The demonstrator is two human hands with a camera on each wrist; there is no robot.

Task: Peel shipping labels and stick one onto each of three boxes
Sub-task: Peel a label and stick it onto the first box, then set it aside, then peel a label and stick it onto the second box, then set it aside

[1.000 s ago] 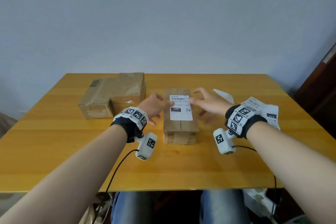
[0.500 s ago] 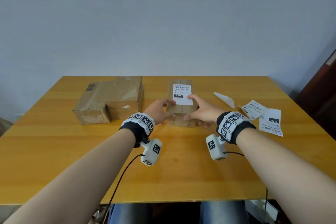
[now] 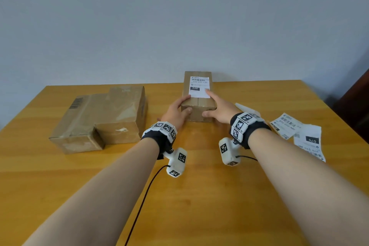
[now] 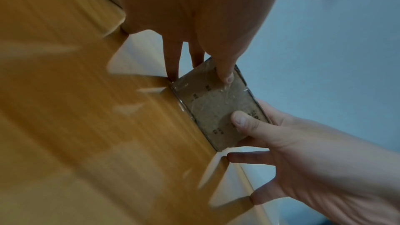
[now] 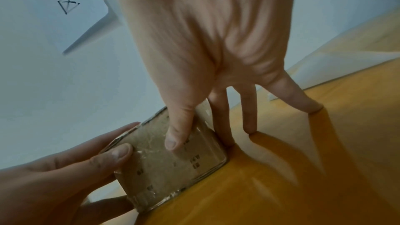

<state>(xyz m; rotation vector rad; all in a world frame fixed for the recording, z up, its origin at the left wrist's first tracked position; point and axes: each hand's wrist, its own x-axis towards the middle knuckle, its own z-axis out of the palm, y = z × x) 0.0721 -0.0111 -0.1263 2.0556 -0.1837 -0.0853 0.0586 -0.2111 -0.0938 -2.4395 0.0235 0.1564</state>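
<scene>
The small oblong brown cardboard box (image 3: pixel 198 96), sealed with clear tape and already carrying a white printed shipping label (image 3: pixel 199 87) on its upper face, sits toward the far middle of the yellow wooden table (image 3: pixel 199 195), clasped between both hands. The left hand (image 3: pixel 175 113) grasps its left near corner, thumb pressed on the taped end face and fingers wrapped along the side; the right hand (image 3: pixel 218 110) grasps the opposite corner the same way, thumb on the end face, forefinger laid over the label's lower corner, the remaining fingertips (image 5: pixel 250 128) down on the tabletop. The box looks tipped up at its far end, or at least its bottom edge meets the wood along one line only, though I cannot be sure how much of it is off the surface. Two more plain brown cardboard boxes (image 3: pixel 103 120) lie stacked to the left with no fresh label visible on them, and loose white printed label sheets (image 3: pixel 299 132) (with what looks like a scrap of peeled backing (image 3: pixel 244 107) nearer the hand) wait at the right. The risk from here, as I judge it, is mostly slippage: the glossy tape under both thumbs gives little friction, so a hurried shove could let the box skid or topple. The forefinger dragging across the label corner could also lift or crease it if the adhesive has not been rubbed down.
</scene>
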